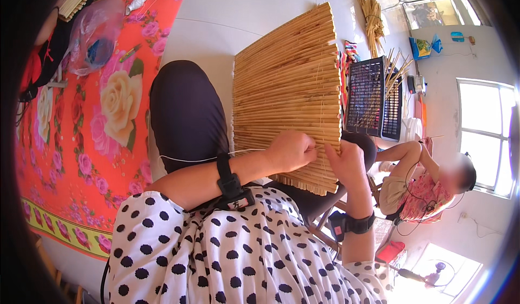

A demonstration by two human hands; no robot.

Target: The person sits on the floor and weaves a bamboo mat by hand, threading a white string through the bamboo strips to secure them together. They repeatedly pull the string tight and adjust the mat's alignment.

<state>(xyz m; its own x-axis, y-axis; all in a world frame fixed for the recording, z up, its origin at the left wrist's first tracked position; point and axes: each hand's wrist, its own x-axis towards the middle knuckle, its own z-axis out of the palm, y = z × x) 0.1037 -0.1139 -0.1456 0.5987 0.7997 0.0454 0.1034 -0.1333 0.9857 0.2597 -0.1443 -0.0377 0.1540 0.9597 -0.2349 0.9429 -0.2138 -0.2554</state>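
Observation:
A mat of straight yellow-brown reed stalks, laid side by side and bound with thin thread, slopes across my lap between my knees. My left hand rests on the near part of the mat with thumb and fingers pinched together; what is in the pinch is too small to make out. Just beside it, my right hand grips the mat's right edge, thumb on top and the other fingers mostly hidden. A white cord runs over my dark trousers to my left forearm.
On the left lies a red flowered cloth with a clear plastic bag and a white thread spool. Black plastic crates holding loose stalks and a reed bundle stand beyond the mat. Another person sits at the right.

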